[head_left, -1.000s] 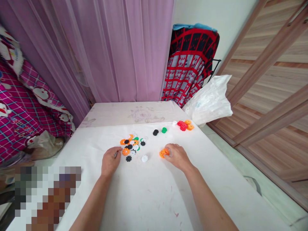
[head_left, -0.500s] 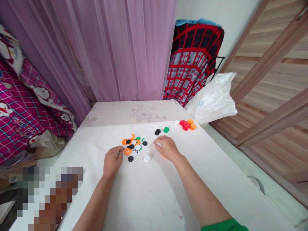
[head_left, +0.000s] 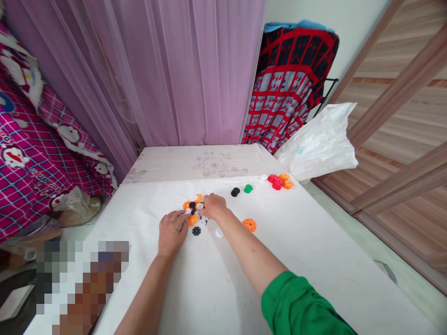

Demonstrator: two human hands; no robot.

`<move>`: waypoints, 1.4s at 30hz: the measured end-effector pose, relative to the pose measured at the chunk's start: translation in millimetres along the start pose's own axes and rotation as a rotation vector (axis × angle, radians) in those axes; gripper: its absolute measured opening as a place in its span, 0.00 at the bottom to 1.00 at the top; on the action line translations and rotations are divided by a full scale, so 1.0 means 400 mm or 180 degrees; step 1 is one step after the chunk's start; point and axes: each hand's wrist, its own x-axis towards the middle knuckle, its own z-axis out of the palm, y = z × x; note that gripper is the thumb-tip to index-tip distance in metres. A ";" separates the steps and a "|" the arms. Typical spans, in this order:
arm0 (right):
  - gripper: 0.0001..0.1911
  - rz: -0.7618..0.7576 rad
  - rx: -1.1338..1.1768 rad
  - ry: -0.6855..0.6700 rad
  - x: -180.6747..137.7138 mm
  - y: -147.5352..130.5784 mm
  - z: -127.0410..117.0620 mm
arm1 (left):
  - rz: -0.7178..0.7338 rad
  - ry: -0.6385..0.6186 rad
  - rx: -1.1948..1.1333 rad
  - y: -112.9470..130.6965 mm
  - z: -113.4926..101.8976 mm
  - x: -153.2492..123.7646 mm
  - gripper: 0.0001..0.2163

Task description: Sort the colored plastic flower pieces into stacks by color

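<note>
Several notched plastic discs, orange, black, white and a little green, lie in a loose pile (head_left: 193,219) on the white tablecloth. My left hand (head_left: 172,233) is at the pile's left side, fingers reaching to its edge and thumb apart from them. Over the right side of the pile is my right hand (head_left: 214,206), its fingertips down among the discs and partly hidden, so I cannot see whether it grips one. A black disc (head_left: 196,231) lies just in front of the pile. Beside my right wrist a white disc (head_left: 219,232) is partly covered by the forearm.
An orange stack (head_left: 249,225) lies right of my right forearm. Farther back are a black stack (head_left: 235,191), a green stack (head_left: 248,188), red pieces (head_left: 276,181) and orange pieces (head_left: 287,180). A white plastic bag (head_left: 321,139) stands past the table's right edge.
My right hand has moved left from the bare cloth onto the pile's right side, uncovering the orange stack. My left hand stays by the pile's left edge. The view has shifted slightly.
</note>
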 end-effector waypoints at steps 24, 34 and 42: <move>0.19 0.0417 0.0465 0.0327 -0.231 0.370 -0.030 | 0.0189 0.0060 -0.0097 -0.016 0.012 -0.001 0.14; 0.19 0.0300 0.0342 0.0221 -0.277 0.334 0.012 | -0.0056 0.0224 -0.0470 -0.035 0.011 0.006 0.14; 0.17 0.0203 0.0396 0.0515 -0.247 0.326 -0.019 | -0.0223 0.0352 -0.0526 -0.034 0.013 0.004 0.15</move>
